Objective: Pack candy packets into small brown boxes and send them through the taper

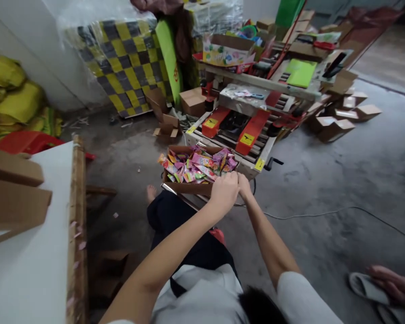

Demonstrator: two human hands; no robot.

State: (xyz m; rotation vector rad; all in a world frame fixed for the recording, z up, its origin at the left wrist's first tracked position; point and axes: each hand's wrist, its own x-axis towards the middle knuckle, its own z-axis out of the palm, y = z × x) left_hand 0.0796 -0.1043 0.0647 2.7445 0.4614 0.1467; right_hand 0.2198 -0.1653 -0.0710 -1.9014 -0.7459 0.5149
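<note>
An open cardboard box [189,187] full of small, colourful wrapped packets [202,165] sits at the near end of the roller machine. My left hand [225,191] is closed at the box's near right corner, knuckles up. Right beside it, touching it, my right hand [245,186] is closed on the box's right end. The fingertips of both hands are mostly hidden behind the knuckles and the box wall. Packets rise to the rim and partly above it.
The roller machine [261,163] with red side belts and a black crank stands ahead. On the left is a white table [30,270] carrying cardboard boxes [15,202]. A cable [300,216] crosses the floor at right. A person's sandalled foot [388,281] shows lower right.
</note>
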